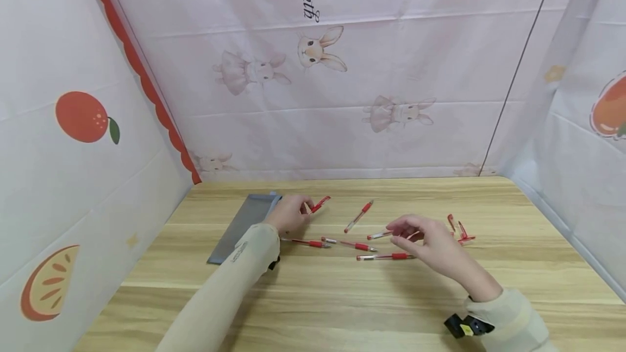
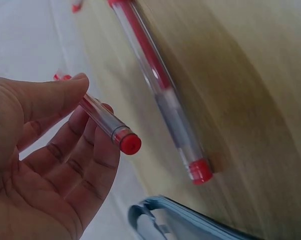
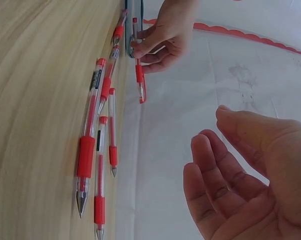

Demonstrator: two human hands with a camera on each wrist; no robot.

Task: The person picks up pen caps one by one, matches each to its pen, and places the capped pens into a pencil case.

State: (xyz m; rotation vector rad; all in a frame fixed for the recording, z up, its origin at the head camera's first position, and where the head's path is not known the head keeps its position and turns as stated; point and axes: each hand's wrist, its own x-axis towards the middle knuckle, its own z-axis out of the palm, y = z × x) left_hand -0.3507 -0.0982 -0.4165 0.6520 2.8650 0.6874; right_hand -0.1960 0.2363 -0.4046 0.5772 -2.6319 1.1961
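Note:
Between thumb and fingers my left hand (image 1: 289,214) pinches a red gel pen (image 1: 320,204), held above the table by the pouch's open side. The red end plug of this pen faces the camera in the left wrist view, and its cap is on in the right wrist view. A grey zip pouch (image 1: 237,230) lies flat, partly hidden behind my left forearm. My right hand (image 1: 427,243) hovers over the pens with loosely bent fingers and nothing in them. Uncapped red gel pens lie below, among them one near the front (image 1: 381,257) and one farther back (image 1: 359,216).
Several small red pen caps (image 1: 451,222) lie to the right, beyond my right hand. The wooden table (image 1: 342,308) ends against a printed cloth backdrop (image 1: 274,140), with cloth walls at both sides.

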